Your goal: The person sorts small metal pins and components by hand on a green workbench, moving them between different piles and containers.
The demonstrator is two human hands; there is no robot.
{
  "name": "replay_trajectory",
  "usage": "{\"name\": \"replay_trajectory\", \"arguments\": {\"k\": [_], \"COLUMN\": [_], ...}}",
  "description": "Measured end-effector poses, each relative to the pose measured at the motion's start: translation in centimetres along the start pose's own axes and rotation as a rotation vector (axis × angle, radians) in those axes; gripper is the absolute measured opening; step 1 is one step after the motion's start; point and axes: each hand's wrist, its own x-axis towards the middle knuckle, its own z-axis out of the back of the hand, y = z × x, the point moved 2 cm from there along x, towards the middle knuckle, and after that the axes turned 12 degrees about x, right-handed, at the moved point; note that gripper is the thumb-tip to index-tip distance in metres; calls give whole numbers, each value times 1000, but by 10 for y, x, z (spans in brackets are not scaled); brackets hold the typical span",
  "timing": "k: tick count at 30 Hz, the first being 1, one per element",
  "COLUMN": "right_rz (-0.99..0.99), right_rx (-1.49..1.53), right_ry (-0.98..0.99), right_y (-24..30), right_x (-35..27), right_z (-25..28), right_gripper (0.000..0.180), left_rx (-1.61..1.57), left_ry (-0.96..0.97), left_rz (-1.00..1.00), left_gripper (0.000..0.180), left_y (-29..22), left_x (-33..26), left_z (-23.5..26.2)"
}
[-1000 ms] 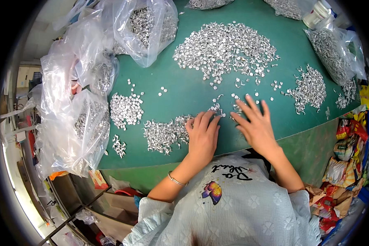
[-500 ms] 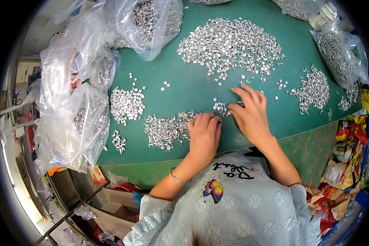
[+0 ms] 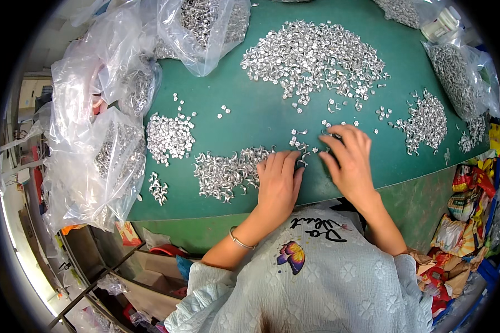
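Note:
My left hand rests on the green table at the right end of a pile of small curved silver metal pieces. Its fingers are bent and pressed together; what lies under the fingertips is hidden. A few loose pieces are scattered just beyond its thumb and index finger. To the right, my right hand hovers low with thumb and fingers apart, by a few small flower-shaped silver pieces. Nothing shows in its grip. A large heap of mixed silver pieces spreads farther back.
Flower-shaped pieces lie piled at left, above a small cluster of curved ones. Another pile lies right. Clear plastic bags of parts crowd the left edge; another bag and a white bottle stand far right.
My right hand has shifted slightly right, away from my left hand, leaving the loose pieces between them more spread out. My left hand stays by the curved pile.

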Motion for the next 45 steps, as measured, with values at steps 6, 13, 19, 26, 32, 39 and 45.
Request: {"name": "replay_trajectory", "arguments": {"k": [6, 13, 19, 26, 32, 39, 45], "right_rz": [65, 25, 17, 77, 85, 116, 74], "right_rx": [-37, 92, 34, -16, 9, 67, 152], "right_ry": [107, 18, 43, 84, 49, 4, -165], "right_y": [4, -9, 4, -1, -5, 2, -3], "right_x": [4, -12, -6, -6, -3, -6, 0], "right_z": [-17, -1, -3, -8, -9, -2, -6], "right_gripper": [32, 23, 26, 24, 14, 12, 14], "left_rx": [71, -9, 106, -48, -49, 118, 144], "left_ry": [18, -1, 51, 44, 98, -111, -35], "left_rz": [-37, -35, -35, -116, -228, -119, -191], "left_gripper": [31, 33, 27, 32, 32, 28, 28], "left_y": [5, -2, 3, -13, -12, -6, -5], "left_x": [1, 1, 0, -12, -22, -13, -13], "left_z": [-1, 6, 7, 6, -20, -7, -7]}}
